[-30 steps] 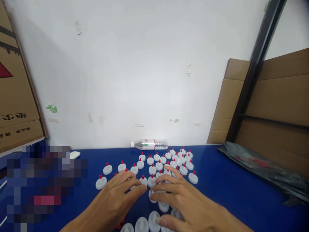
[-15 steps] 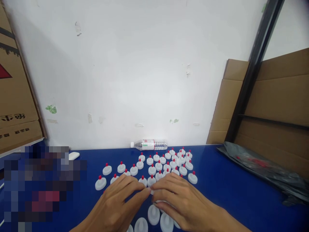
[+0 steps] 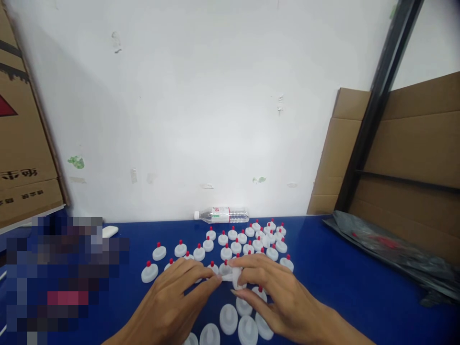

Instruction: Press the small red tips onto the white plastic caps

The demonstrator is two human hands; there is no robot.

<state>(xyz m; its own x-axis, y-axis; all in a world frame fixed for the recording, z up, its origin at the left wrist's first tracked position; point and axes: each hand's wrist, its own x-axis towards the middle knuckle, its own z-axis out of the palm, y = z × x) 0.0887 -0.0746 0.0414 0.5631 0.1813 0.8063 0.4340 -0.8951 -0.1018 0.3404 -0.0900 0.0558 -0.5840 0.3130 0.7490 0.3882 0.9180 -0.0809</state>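
Observation:
Between the thumb and fingers of my right hand (image 3: 268, 287) is a white nozzle cap (image 3: 237, 279), turned on its side with its thin spout pointing left. My left hand (image 3: 179, 292) pinches the end of that spout, so its tip is hidden by the fingers. Beyond both hands, white caps with red tips (image 3: 149, 273) stand upright on the blue table (image 3: 323, 287). Nearer to me lie several white caps (image 3: 228, 319) without visible red tips. My right hand partly covers some of the caps.
A clear plastic bottle (image 3: 223, 215) lies against the white wall. Cardboard (image 3: 334, 153) and a dark plastic bag (image 3: 388, 254) are on the right. A cardboard box (image 3: 28, 143) stands at the left, above a pixelated patch. A white object (image 3: 109, 232) lies near the wall.
The right fingers have opened out a little and shifted, so the cap and its spout between the hands now show. The left hand has barely moved.

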